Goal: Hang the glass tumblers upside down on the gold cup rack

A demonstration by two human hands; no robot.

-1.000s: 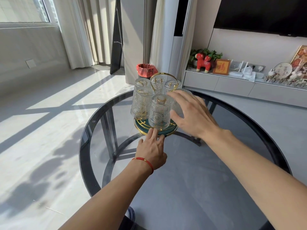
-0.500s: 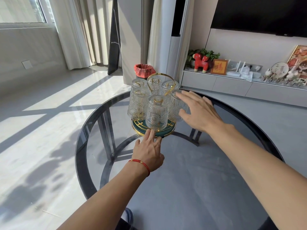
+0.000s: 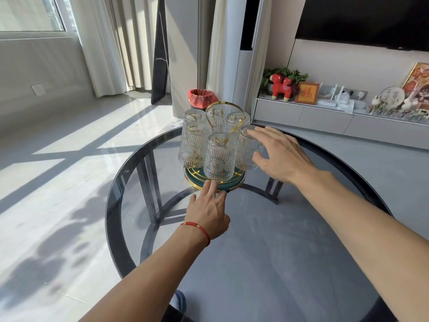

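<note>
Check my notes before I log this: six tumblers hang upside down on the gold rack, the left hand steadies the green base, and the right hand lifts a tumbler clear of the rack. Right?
Not quite. In the head view the right hand only touches the rightmost tumbler, which still sits on the gold rack; nothing is lifted clear. The left hand at the green base and the six tumblers are correct.

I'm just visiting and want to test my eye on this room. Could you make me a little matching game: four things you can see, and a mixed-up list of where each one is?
Things:
1. left hand
2. right hand
3. bin with red liner
4. red horse figure

Places:
A. on the floor behind the round glass table
B. on the low white cabinet
C. fingertips at the near edge of the gold cup rack
D. against the rightmost glass tumbler

Pairs: 1-C, 2-D, 3-A, 4-B
</note>
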